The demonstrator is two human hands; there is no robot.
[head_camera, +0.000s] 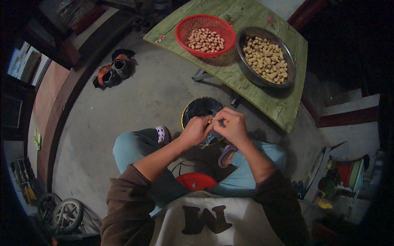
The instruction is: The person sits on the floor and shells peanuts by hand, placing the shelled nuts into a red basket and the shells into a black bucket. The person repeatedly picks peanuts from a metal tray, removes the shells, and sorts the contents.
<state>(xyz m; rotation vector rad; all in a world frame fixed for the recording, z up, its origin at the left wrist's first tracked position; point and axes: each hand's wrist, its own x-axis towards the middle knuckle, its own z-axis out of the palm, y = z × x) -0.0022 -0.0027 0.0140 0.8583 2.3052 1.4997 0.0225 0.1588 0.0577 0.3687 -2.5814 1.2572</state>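
Observation:
Over a lined waste bin (188, 114) with a yellow rim, my left hand (197, 130) and my right hand (231, 124) meet at the fingertips. Between them they pinch a small pale peanut (211, 121), partly hidden by the fingers. Beyond the bin, a red plastic mesh basket (180, 40) on the table holds shelled peanut kernels (205, 40). To its right stands a steel bowl (258, 80) with many unshelled peanuts (266, 60) in it.
The green marbled table (277, 106) stands ahead and to the right, on metal legs. A pair of shoes (112, 70) lies on the concrete floor at the left. A red stool seat (196, 181) shows between my legs. Small wheels (68, 215) are at the lower left.

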